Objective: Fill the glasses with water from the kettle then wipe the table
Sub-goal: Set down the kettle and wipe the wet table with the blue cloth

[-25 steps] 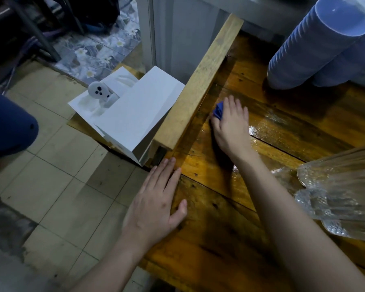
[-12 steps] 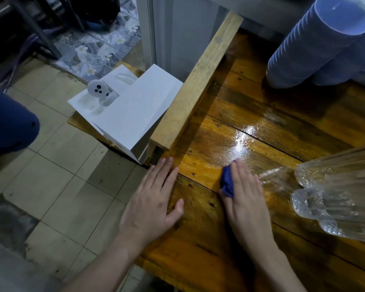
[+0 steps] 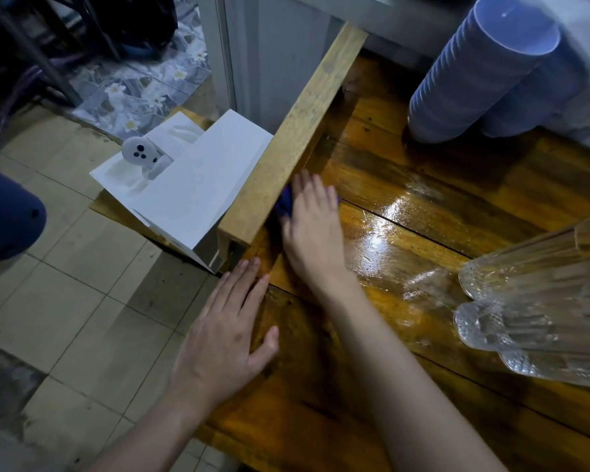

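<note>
Dim indoor light. A bright white glare patch shines on the wet wooden table (image 3: 389,233), suggesting a light overhead. The upper left floor (image 3: 48,46) falls into deep shadow. The ribbed glasses (image 3: 532,301) and stacked blue cups (image 3: 474,73) at the right edge look stretched and soft from wide-angle distortion.

Both forearms are bare, with no sleeves in view. The left hand (image 3: 223,338) and right hand (image 3: 312,229) wear no rings, watch or gloves
</note>
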